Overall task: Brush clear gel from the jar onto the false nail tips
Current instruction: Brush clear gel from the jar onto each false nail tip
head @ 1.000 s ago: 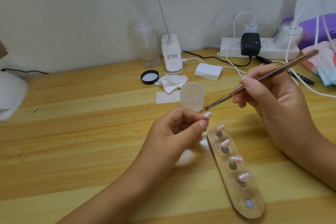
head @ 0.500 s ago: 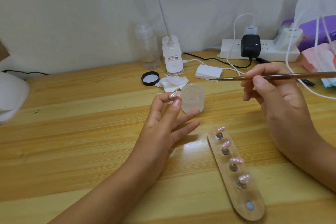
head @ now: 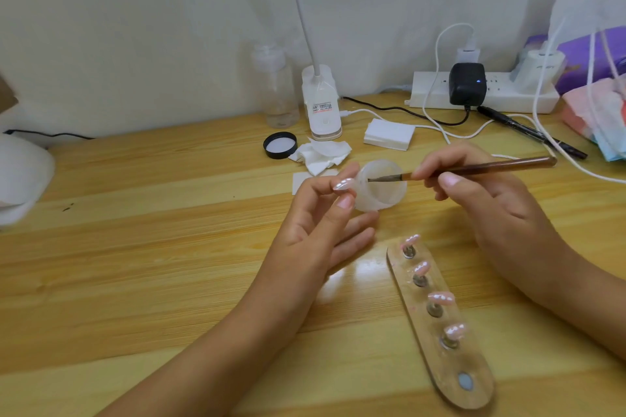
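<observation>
Where brush (head: 491, 166) enters jar (head: 384, 199), bristle tip indistinct

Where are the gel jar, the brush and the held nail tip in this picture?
gel jar (head: 382, 199): head view, on its frosted side wall.
brush (head: 508, 166): head view, on the brown handle.
held nail tip (head: 341, 185): head view, on its glossy top face.

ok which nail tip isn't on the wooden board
The tip pinched by the left hand beside the jar; the other four tips sit on pegs along the wooden board.
</observation>
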Demonstrator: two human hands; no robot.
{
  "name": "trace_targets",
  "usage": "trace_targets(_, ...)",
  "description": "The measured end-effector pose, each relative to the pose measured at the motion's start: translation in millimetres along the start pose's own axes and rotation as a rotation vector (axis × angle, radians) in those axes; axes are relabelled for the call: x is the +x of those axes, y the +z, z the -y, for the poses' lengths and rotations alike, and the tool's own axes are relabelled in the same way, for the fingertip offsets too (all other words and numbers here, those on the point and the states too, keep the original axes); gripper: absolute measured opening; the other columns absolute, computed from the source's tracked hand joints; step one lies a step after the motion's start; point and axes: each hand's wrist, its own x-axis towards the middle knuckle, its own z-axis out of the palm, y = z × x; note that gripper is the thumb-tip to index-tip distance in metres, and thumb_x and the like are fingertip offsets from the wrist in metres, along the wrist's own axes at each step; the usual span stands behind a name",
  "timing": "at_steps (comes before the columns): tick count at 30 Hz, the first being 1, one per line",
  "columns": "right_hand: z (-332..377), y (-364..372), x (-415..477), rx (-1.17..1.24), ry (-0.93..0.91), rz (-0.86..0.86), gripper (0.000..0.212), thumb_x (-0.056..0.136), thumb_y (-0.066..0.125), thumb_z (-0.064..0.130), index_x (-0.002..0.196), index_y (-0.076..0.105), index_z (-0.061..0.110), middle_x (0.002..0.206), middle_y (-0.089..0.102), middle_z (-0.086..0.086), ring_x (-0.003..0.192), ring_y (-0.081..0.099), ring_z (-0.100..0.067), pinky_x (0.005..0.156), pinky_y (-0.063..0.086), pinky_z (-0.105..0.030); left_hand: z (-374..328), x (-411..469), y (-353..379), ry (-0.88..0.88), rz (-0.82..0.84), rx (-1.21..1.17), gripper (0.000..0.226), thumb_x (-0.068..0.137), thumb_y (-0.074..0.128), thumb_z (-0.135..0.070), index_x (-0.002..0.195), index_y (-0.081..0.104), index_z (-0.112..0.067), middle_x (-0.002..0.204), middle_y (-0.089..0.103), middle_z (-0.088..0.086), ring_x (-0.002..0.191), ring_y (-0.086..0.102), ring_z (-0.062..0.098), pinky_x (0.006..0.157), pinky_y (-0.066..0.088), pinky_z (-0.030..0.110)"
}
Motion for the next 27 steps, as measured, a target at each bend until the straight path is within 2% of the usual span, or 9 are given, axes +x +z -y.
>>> trace_targets(4, 0, 2, 1, -0.062, 0.066, 0.033, 0.022, 0.091, 0.042, 0.013, 0.094, 0.064, 0.016, 0.095, 0.060, 0.003, 0.089, 0.054, -0.003, 0.082, 0.039, -0.014, 1, -1, 0, 0.015, 0.013, 0.024, 0.013, 0.089, 0.055, -0.028, 0.089, 0.065, -0.035, 0.135, 0.056, -0.019, 0.110, 0.067, 0.025, 0.092, 0.054, 0.030)
trace_targets(8, 1, 3, 2, -0.027, 0.111, 0.020, 0.023, 0.089, 0.042, 0.015, 0.091, 0.065, 0.016, 0.092, 0.061, 0.006, 0.085, 0.054, -0.002, 0.079, 0.040, -0.013, 2, 0, 0, 0.017, -0.006, 0.016, 0.013, 0.089, 0.054, -0.027, 0.090, 0.065, -0.034, 0.135, 0.056, -0.020, 0.110, 0.067, 0.025, 0.093, 0.054, 0.033)
trace_targets(13, 2, -3, 3, 0.085, 0.083, -0.083, 0.023, 0.087, 0.039, 0.010, 0.087, 0.062, 0.016, 0.085, 0.062, 0.013, 0.078, 0.052, -0.002, 0.073, 0.043, -0.017, 2, 1, 0, 0.005, -0.041, -0.014, 0.014, 0.088, 0.056, -0.028, 0.088, 0.067, -0.035, 0.134, 0.056, -0.020, 0.109, 0.067, 0.024, 0.093, 0.054, 0.033)
trace_targets(17, -2, -8, 6, 0.181, 0.075, -0.171, 0.025, 0.084, 0.035, 0.010, 0.082, 0.059, 0.017, 0.080, 0.060, 0.009, 0.077, 0.048, -0.010, 0.071, 0.042, -0.024, 1, 1, -2, -0.020, -0.063, -0.061, 0.014, 0.086, 0.057, -0.028, 0.084, 0.068, -0.036, 0.119, 0.066, -0.020, 0.108, 0.068, 0.026, 0.091, 0.055, 0.033)
trace_targets(20, -5, -12, 6, 0.213, 0.074, -0.183, 0.028, 0.083, 0.036, 0.013, 0.078, 0.061, 0.022, 0.080, 0.057, 0.009, 0.077, 0.047, -0.013, 0.071, 0.041, -0.024, 1, 1, -3, -0.028, -0.058, -0.069, 0.017, 0.094, 0.057, -0.026, 0.085, 0.068, -0.035, 0.117, 0.067, -0.016, 0.108, 0.067, 0.027, 0.092, 0.054, 0.033)
trace_targets(23, -5, -13, 6, 0.242, 0.072, -0.178, 0.025, 0.080, 0.042, 0.024, 0.075, 0.065, 0.031, 0.080, 0.057, 0.009, 0.076, 0.047, -0.012, 0.070, 0.042, -0.021, 2, 2, -4, -0.046, -0.065, -0.096, 0.014, 0.092, 0.058, -0.027, 0.084, 0.068, -0.034, 0.114, 0.068, -0.013, 0.108, 0.068, 0.027, 0.091, 0.055, 0.033)
trace_targets(25, -6, -14, 7, 0.259, 0.098, -0.197, 0.021, 0.079, 0.046, 0.029, 0.077, 0.067, 0.033, 0.077, 0.056, 0.009, 0.073, 0.048, -0.012, 0.069, 0.043, -0.020, 3, 3, -5, -0.050, -0.080, -0.082, 0.012, 0.087, 0.058, -0.029, 0.084, 0.068, -0.034, 0.113, 0.068, -0.012, 0.107, 0.068, 0.024, 0.089, 0.056, 0.032)
trace_targets(27, -6, -14, 8, 0.295, 0.143, -0.224, 0.015, 0.082, 0.054, 0.030, 0.079, 0.069, 0.032, 0.070, 0.056, 0.009, 0.069, 0.050, -0.010, 0.066, 0.045, -0.019, 5, 4, -5, -0.032, -0.138, 0.011, 0.009, 0.084, 0.059, -0.033, 0.083, 0.068, -0.036, 0.107, 0.067, -0.008, 0.098, 0.070, 0.012, 0.086, 0.056, 0.032)
